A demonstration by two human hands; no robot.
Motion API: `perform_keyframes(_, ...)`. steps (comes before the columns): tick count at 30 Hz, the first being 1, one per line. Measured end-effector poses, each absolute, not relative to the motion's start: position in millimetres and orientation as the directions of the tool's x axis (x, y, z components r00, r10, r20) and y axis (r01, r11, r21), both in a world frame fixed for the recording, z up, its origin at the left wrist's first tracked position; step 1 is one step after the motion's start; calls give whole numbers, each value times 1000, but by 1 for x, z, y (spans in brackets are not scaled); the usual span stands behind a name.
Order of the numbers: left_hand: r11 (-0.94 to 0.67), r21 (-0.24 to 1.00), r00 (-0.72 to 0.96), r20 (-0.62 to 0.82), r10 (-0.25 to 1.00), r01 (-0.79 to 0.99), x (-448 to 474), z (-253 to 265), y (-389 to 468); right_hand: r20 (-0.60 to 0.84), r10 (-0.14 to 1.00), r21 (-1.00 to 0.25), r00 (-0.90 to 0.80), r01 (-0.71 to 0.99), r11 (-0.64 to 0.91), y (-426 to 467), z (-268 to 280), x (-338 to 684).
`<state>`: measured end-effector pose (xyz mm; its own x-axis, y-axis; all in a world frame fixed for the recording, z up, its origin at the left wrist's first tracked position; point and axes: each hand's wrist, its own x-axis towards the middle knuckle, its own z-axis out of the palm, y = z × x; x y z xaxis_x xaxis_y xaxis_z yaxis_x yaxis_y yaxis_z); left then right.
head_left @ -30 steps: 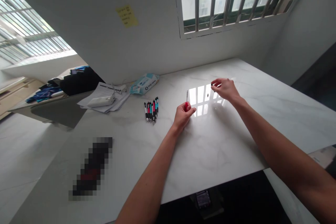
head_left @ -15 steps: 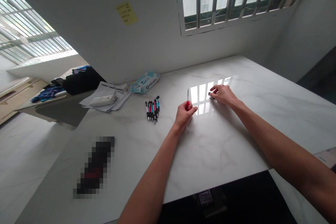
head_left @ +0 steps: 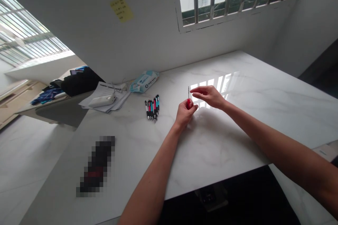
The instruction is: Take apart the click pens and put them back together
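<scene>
My left hand (head_left: 185, 113) is closed around the red barrel (head_left: 188, 103) of a pen, held upright a little above the tabletop. A thin, metallic-looking refill (head_left: 188, 92) sticks up from the barrel. Just right of it is my right hand (head_left: 209, 96), index finger and thumb apart and pointing at the refill. I see nothing between those fingers; whether a fingertip touches the refill is too small to tell. Left of my hands, several click pens (head_left: 152, 108) in white, red and blue with black grips lie side by side.
The white marbled table (head_left: 142, 154) has a wet-wipes pack (head_left: 144, 81) at its back, beside papers (head_left: 87, 102) with a white device (head_left: 102, 101) on top. A blurred-out dark object (head_left: 97, 165) lies at the left. Clothes (head_left: 76, 81) are piled beyond.
My right hand has moved left, from a small dark piece at its fingertips on the table to beside the refill. My left hand keeps holding the red barrel. The view has shifted slightly.
</scene>
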<state>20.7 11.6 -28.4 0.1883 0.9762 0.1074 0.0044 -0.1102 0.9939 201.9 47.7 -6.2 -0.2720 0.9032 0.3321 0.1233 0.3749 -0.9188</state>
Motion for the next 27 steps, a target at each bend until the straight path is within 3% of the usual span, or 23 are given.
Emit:
perform_keyframes(10,-195,975,231,166,959,107,22,-30,12,285,914,-958,-289,-67,278,35,-7,182)
perform_keyframes(17,-140,983,172,118,978,121,17,-28,15,285,958,-923,20,-263,280,41,3,192)
perform_keyframes(20,-120,993,104,119,987,9,13,-24,19,364,931,-926,24,-100,364,43,0,196)
perform_keyframes(24,-126,979,77,139,987,-162,8,-20,23,378,901,-881,-213,217,421,36,-8,190)
perform_keyframes(27,-123,974,57,136,989,-191,7,-21,25,360,884,-846,-297,295,444,32,-13,185)
